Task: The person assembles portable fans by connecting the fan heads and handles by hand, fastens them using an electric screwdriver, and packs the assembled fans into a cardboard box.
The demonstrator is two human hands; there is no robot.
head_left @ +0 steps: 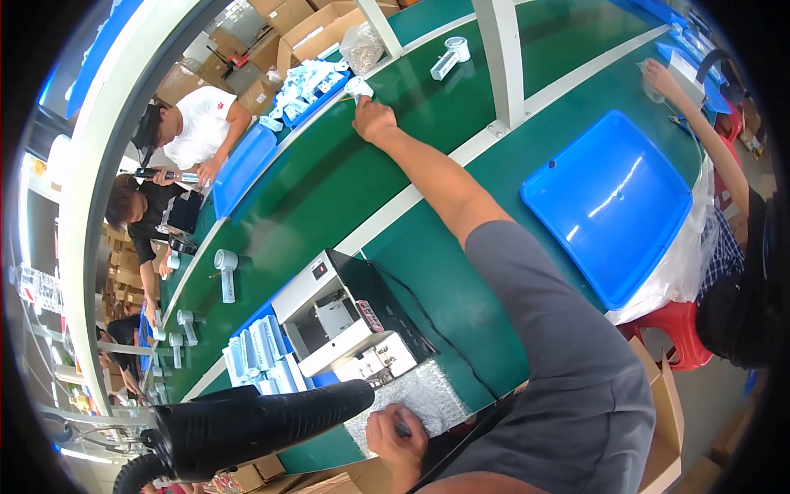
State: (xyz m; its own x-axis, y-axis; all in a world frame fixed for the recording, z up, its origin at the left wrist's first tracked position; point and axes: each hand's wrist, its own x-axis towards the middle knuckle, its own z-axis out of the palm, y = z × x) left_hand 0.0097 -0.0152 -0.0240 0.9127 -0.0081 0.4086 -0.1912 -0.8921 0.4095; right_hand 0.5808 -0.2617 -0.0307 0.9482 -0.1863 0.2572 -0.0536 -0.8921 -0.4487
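Note:
My right arm (436, 185) reaches far across the green conveyor belt. At its end my right hand (375, 120) has its fingers closed on a white, round-headed device (358, 87) at the belt's far edge. Close to my body, my left hand (397, 435) rests over a sheet of bubble wrap (428, 391), its fingers curled round a small dark object (402, 429) whose kind I cannot make out. Beyond that hand stands a white-and-black box-shaped machine (329, 309), perhaps a screw feeder. A black ribbed tool (263, 424), like a hanging electric screwdriver, crosses the foreground.
Blue tray (609, 206) lies to the right. More round-headed devices (451, 58) sit along the belt. Light-blue parts (263, 354) fill a tray left of the machine. A white post (499, 66) rises beside the belt. Co-workers (197, 123) work opposite; another person's arm (699, 115) reaches in at right.

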